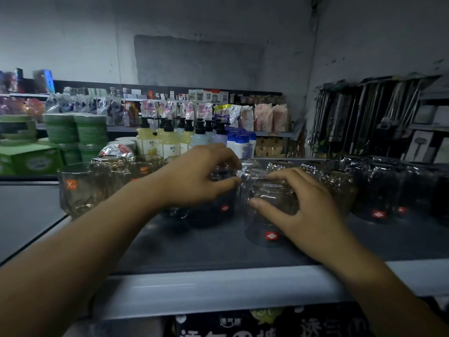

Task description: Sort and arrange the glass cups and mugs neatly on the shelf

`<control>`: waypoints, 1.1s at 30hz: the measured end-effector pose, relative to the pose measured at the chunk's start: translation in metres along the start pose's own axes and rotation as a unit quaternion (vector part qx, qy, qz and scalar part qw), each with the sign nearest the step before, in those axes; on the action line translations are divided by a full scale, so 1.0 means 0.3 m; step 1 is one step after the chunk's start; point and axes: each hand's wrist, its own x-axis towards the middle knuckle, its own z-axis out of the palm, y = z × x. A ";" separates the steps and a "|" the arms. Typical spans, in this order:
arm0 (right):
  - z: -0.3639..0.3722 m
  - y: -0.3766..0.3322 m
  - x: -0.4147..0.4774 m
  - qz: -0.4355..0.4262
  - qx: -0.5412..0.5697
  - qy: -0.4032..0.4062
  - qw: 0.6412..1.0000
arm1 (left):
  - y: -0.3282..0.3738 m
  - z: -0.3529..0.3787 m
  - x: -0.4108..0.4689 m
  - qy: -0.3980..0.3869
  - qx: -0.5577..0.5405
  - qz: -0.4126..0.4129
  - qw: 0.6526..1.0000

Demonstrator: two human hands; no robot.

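Observation:
A clear glass cup [263, 222] with a red sticker stands near the middle of the grey shelf [218, 249]. My right hand [298, 203] grips its upper part, thumb on the near side and fingers over the top. My left hand [194, 178] curls over another clear glass [218, 210] just to the left, thumb and fingers around its rim. Amber-tinted glasses [82, 188] with orange stickers stand at the shelf's left end. Dark clear glasses [379, 193] with red stickers fill the right side, and more glasses [279, 166] stand behind my hands.
The shelf's pale front edge [218, 288] runs across below my arms. Behind the glasses stand pump bottles [170, 139], green stacked lids [77, 130] and a green box [31, 159]. Hanging metal utensils [364, 117] line the right wall. Printed packaging [267, 324] sits below.

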 end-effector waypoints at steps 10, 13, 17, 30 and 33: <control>0.008 0.020 -0.014 0.078 0.014 -0.032 0.996 | 0.041 0.012 -0.043 -0.015 0.015 -0.009 1.000; -0.008 0.004 -0.004 0.058 -0.014 -0.029 0.998 | 0.006 -0.037 -0.053 -0.001 0.007 -0.056 0.998; -0.030 -0.061 0.102 -0.013 -0.043 -0.068 0.997 | -0.124 -0.125 -0.034 -0.047 0.080 -0.181 0.979; 0.236 -0.216 0.597 -0.006 -0.209 -0.360 0.909 | -0.352 -0.147 0.196 -0.336 0.088 -0.263 0.900; 0.264 -0.232 0.612 0.009 -0.218 -0.372 0.902 | -0.381 -0.138 0.223 -0.348 0.064 -0.238 0.905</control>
